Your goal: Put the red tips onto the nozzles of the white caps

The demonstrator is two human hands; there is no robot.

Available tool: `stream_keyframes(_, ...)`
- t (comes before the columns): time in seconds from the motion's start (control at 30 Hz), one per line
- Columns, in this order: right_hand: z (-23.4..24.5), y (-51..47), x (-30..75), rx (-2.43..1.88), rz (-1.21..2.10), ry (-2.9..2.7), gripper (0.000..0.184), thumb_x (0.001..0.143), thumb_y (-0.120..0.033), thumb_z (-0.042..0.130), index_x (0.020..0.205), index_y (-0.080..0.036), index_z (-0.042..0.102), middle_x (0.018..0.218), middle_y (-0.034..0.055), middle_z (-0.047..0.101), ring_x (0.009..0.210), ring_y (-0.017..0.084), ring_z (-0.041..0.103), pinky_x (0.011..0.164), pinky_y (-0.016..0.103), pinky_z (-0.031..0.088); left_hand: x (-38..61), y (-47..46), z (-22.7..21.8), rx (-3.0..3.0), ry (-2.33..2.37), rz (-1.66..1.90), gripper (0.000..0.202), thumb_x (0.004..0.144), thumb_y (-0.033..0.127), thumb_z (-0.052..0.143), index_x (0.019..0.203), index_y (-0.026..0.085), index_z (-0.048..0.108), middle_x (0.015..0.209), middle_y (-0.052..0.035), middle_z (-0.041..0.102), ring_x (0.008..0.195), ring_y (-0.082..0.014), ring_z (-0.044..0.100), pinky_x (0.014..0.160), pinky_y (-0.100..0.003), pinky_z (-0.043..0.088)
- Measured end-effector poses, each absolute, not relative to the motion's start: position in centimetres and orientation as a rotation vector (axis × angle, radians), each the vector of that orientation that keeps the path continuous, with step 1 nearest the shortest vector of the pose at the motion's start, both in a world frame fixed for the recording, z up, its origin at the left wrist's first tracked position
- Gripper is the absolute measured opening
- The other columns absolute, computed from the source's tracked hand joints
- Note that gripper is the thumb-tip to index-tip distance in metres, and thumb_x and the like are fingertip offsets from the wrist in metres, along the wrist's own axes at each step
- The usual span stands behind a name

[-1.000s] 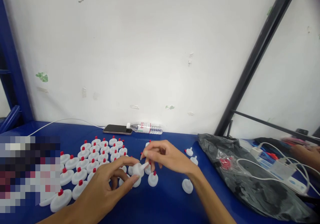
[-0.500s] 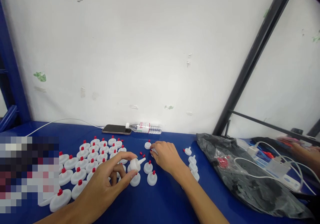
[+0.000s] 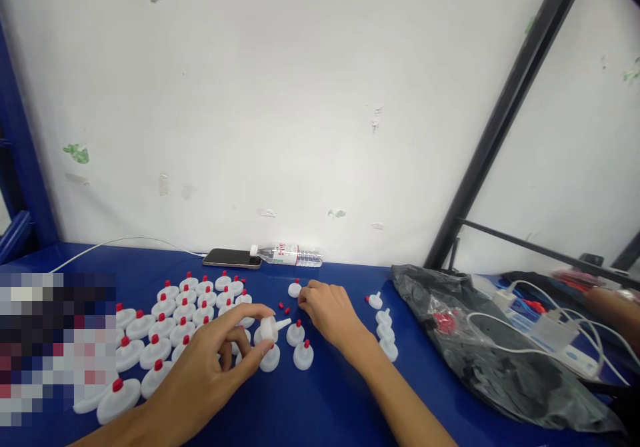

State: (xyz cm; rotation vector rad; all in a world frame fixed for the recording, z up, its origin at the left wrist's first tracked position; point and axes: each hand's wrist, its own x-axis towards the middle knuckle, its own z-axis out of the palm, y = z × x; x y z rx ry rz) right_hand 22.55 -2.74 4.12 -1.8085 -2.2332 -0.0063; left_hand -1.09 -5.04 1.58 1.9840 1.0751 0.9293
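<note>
Between the thumb and fingers of my left hand (image 3: pixel 225 350) is a white nozzle cap (image 3: pixel 269 329), its bare spout pointing right. My right hand (image 3: pixel 327 310) is closed with fingertips down near the table; what they hold, if anything, is hidden. Just left of those fingertips lie small red tips (image 3: pixel 284 308). Behind them stands a white cap with a red tip (image 3: pixel 295 290), and two more red-tipped caps (image 3: pixel 303 355) stand nearer me. Several red-tipped white caps (image 3: pixel 155 348) spread across the left, partly covered by my left hand.
A short row of white nozzle caps (image 3: pixel 385 332) with bare spouts lies right of my right arm. Beyond is a black plastic bag (image 3: pixel 480 360), with a power strip and white cables. A phone (image 3: pixel 231 258) and a water bottle (image 3: pixel 287 254) lie along the wall. Another person's arm (image 3: pixel 613 310) shows far right.
My right hand has shifted slightly, its fingertips drawing up a little near the red tips. My left hand keeps the nozzle cap in nearly the same place.
</note>
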Motion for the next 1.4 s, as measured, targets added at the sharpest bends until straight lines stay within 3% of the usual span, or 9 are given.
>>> stream_keyframes(0.17,5.0,-3.0,22.4,-1.588,0.249,-2.129,0.020,0.104,-0.033,0.059,0.106,-0.024,0.076,0.105,0.0019,0.080,0.099,0.020,0.074,0.084,0.027,0.051,-1.1,-4.5,1.2,1.988,1.154,0.985,0.052,0.093,0.063,0.057,0.133,0.029,0.059,0.061,0.0072,0.057,0.050,-0.0142,0.043,0.052,-0.024,0.039)
stream_keyframes(0.3,6.1,-3.3,22.5,-1.222,0.809,-1.861,0.028,0.099,-0.044,0.065,0.104,-0.019,0.077,0.104,0.0040,0.080,0.087,0.015,0.072,0.072,0.022,0.052,-0.9,-4.3,1.4,1.927,1.199,1.026,0.057,0.090,0.066,0.059,0.133,0.027,0.062,0.059,0.0067,0.060,0.046,-0.0133,0.042,0.049,-0.025,0.037)
stream_keyframes(0.47,6.6,-3.8,22.5,-1.031,1.219,-1.670,0.030,0.086,-0.047,0.080,0.095,-0.018,0.079,0.073,-0.0030,0.068,0.047,0.004,0.043,0.049,0.021,0.036,-0.8,-4.2,1.7,1.859,1.213,1.026,0.061,0.089,0.070,0.058,0.134,0.028,0.062,0.056,0.0066,0.059,0.047,-0.0149,0.049,0.049,-0.025,0.036)
stream_keyframes(0.6,6.4,-3.9,22.3,-0.991,1.270,-1.662,0.030,0.086,-0.048,0.080,0.094,-0.018,0.078,0.063,-0.0058,0.057,0.047,0.005,0.048,0.049,0.021,0.036,-1.0,-4.1,1.4,1.831,1.184,1.005,0.063,0.089,0.071,0.059,0.135,0.029,0.061,0.057,0.0058,0.061,0.049,-0.0165,0.054,0.048,-0.025,0.035)
stream_keyframes(0.9,6.1,-3.8,22.4,-0.894,1.380,-1.635,0.029,0.086,-0.041,0.081,0.108,-0.022,0.074,0.098,0.0019,0.072,0.057,0.006,0.061,0.048,0.017,0.039,-0.9,-4.2,1.1,1.868,1.082,1.066,0.056,0.092,0.061,0.063,0.136,0.026,0.063,0.055,0.0064,0.064,0.051,-0.0165,0.060,0.052,-0.025,0.045)
stream_keyframes(1.0,5.9,-4.0,22.3,-0.805,1.520,-1.588,0.039,0.090,-0.036,0.078,0.126,-0.027,0.069,0.117,0.0047,0.069,0.079,0.012,0.069,0.056,0.018,0.049,-0.9,-4.3,1.5,1.877,1.016,1.093,0.053,0.091,0.058,0.067,0.133,0.027,0.067,0.050,0.0086,0.061,0.048,-0.0154,0.061,0.053,-0.024,0.049)
stream_keyframes(1.13,5.6,-4.3,21.6,-0.641,1.752,-1.521,0.043,0.097,-0.032,0.069,0.138,-0.024,0.063,0.117,0.0074,0.071,0.106,0.018,0.069,0.088,0.031,0.057,-1.3,-4.2,1.5,1.926,1.000,1.108,0.049,0.089,0.055,0.072,0.131,0.031,0.071,0.049,0.0086,0.063,0.047,-0.0147,0.062,0.053,-0.023,0.051)
stream_keyframes(1.27,5.4,-4.7,20.8,-0.574,1.781,-1.475,0.047,0.099,-0.031,0.066,0.144,-0.023,0.054,0.106,0.0072,0.076,0.106,0.020,0.073,0.103,0.041,0.051,-1.5,-4.1,1.5,1.942,1.045,1.077,0.049,0.089,0.057,0.071,0.130,0.030,0.073,0.048,0.0080,0.064,0.046,-0.0150,0.063,0.052,-0.023,0.050)
stream_keyframes(1.4,5.2,-4.7,20.3,-0.593,1.642,-1.473,0.050,0.095,-0.037,0.071,0.140,-0.022,0.053,0.100,0.0058,0.077,0.101,0.020,0.075,0.098,0.039,0.054,-1.3,-4.2,1.8,1.956,1.058,1.074,0.050,0.092,0.058,0.065,0.134,0.030,0.070,0.058,0.0054,0.072,0.055,-0.0168,0.068,0.055,-0.023,0.052)
